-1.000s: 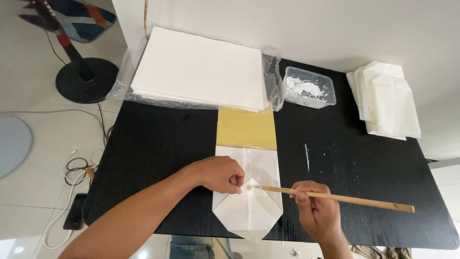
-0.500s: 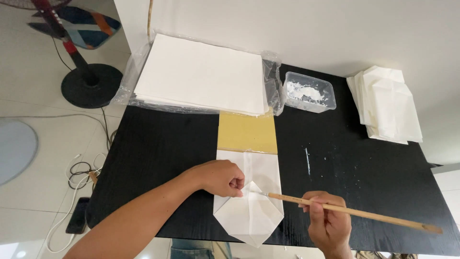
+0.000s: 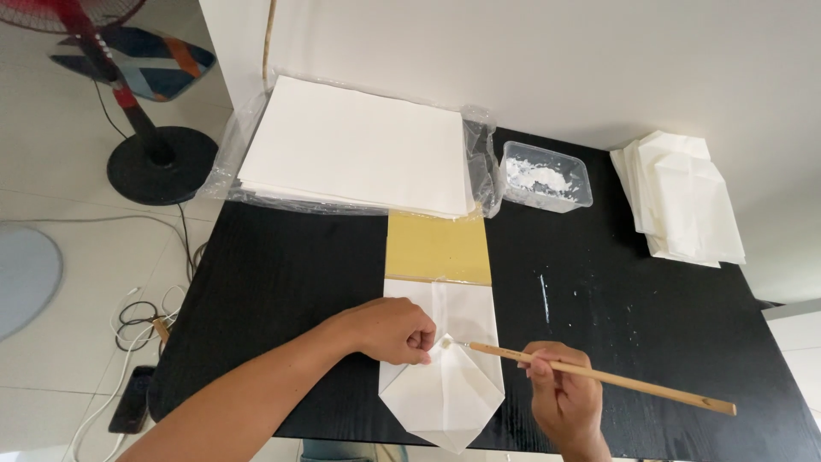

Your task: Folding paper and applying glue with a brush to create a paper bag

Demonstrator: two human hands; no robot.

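Head camera looks down at a black table. Closest to me, a folded white paper lies near the front edge with its pointed end toward me. My left hand is curled into a loose fist and presses down on the paper's left side, fingers tucked in, not gripping anything as far as I can see. My right hand pinches a long wooden brush, fingers wrapped around the stick, and the brush tip touches the paper right by the left knuckles. Just past the paper sits a yellow sheet, touching its far edge. A white smear marks the table to the right. Further back there's a clear plastic tub with white paste, a pile of finished paper bags on the right, and a big stack of white sheets in plastic wrap. A fan stands on the floor at far left.
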